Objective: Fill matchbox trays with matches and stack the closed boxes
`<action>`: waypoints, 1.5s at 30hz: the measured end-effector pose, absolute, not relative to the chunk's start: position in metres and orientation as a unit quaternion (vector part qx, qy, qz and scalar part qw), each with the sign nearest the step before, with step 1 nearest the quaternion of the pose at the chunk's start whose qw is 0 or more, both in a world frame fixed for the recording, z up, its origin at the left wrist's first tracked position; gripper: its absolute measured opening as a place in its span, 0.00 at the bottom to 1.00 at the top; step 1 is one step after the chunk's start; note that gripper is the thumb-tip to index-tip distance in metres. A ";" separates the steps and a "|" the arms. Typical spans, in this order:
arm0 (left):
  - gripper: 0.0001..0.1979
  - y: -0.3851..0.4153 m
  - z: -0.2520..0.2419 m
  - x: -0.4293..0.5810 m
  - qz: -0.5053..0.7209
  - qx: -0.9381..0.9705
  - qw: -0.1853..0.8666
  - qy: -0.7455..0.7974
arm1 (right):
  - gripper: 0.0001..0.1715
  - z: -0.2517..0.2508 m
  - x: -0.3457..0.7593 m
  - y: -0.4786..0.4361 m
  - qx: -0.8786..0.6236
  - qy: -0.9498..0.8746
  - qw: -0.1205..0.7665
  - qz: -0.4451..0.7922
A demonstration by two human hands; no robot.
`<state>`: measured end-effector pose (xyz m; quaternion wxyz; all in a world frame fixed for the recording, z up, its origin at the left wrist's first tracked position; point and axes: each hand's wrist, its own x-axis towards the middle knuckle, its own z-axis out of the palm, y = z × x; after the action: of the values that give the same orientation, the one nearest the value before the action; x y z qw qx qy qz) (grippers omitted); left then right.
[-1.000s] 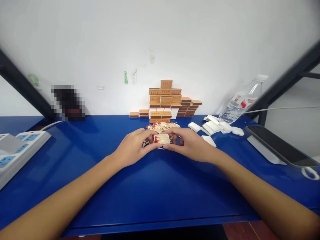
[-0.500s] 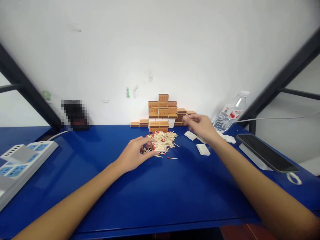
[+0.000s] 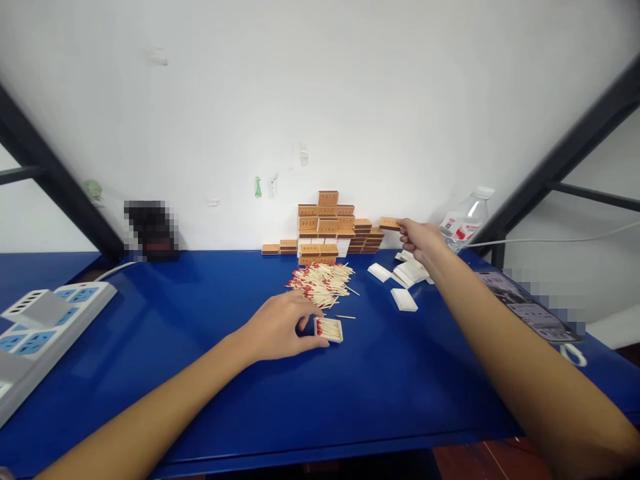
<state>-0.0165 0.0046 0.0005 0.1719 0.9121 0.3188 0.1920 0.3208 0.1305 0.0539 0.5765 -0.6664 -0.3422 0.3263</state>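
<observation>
My left hand (image 3: 283, 327) rests on the blue table (image 3: 250, 413), fingers curled around a small white tray filled with red-tipped matches (image 3: 329, 329). Behind the tray lies a loose pile of matches (image 3: 323, 283). My right hand (image 3: 420, 239) reaches far back and pinches a brown matchbox sleeve (image 3: 390, 223) at the top of a short stack of sleeves (image 3: 369, 239). A taller pile of brown matchboxes (image 3: 325, 223) stands against the wall to the left of that stack.
Several empty white trays (image 3: 405, 280) lie at the right of the match pile. A water bottle (image 3: 463, 223) and a phone (image 3: 525, 308) sit farther right. A white power strip (image 3: 35, 320) is at the left edge, a dark blurred object (image 3: 150, 230) at the back.
My left hand has drawn the filled tray toward me, away from the match pile. My right hand left the tray, reached back right and took hold of a brown sleeve.
</observation>
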 end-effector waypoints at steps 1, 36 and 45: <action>0.20 0.003 0.001 -0.016 0.177 0.917 0.160 0.320 | 0.16 0.057 0.318 0.119 -0.650 -0.353 0.588 0.328; 0.20 0.043 0.006 -0.042 0.337 0.840 0.176 0.388 | 0.25 0.025 0.270 0.030 -0.389 -0.798 0.266 0.376; 0.22 0.045 0.003 -0.045 0.331 0.843 0.219 0.363 | 0.24 0.025 0.271 0.030 -0.393 -0.791 0.289 0.370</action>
<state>-0.0447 0.0449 0.0035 0.2187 0.8431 0.3627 0.3314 0.2706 0.0297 0.0254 0.2892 -0.3930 -0.7908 0.3695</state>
